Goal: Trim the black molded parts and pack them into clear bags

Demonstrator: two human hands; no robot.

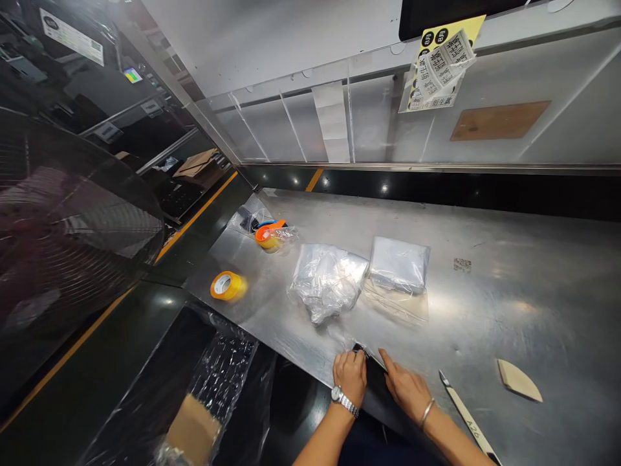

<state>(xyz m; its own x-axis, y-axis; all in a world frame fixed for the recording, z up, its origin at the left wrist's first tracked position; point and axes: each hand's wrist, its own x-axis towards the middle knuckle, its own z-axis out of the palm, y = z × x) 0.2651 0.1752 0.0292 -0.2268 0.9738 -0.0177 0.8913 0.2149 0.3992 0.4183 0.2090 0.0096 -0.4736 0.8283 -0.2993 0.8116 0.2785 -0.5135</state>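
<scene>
We have a dark, flat item (pixel 377 380) at the near edge of the table (pixel 514 252). Our left hand (pixel 350 374) curls over its left side; our right hand (pixel 406 391) extends an index finger beside it. We cannot tell whether either hand's fingers clamp it. Beyond lies crumpled clear plastic (pixel 327 278); a yellow tape roll (pixel 229 286) sits by the near left corner.

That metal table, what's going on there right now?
A person's left hand, fingers curled, and right hand are at a dark object by the near edge of the metal table; their exact grip is unclear. Beyond lie a crumpled clear plastic bundle and a flatter plastic package. A roll of tape sits off left, and a pale-handled knife lies to the right.
</scene>
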